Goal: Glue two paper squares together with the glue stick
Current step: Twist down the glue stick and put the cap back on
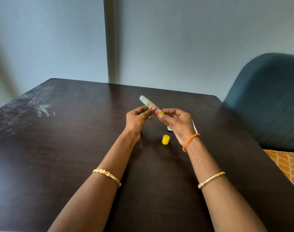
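Note:
Both hands hold an uncapped glue stick (148,103) above the dark table (59,148). Its white tip points up and to the left. My left hand (138,118) grips the middle of the tube. My right hand (177,122) pinches its yellow bottom end. The yellow cap (165,139) stands on the table below and between my hands. White paper (194,125) lies on the table under my right hand, mostly hidden by it, with a dark edge (169,129) showing at its near corner.
A teal chair back (266,101) stands at the table's right side, with an orange patterned cushion (286,163) below it. Pale scratch marks (42,108) cross the table's far left. A grey wall rises behind the far edge.

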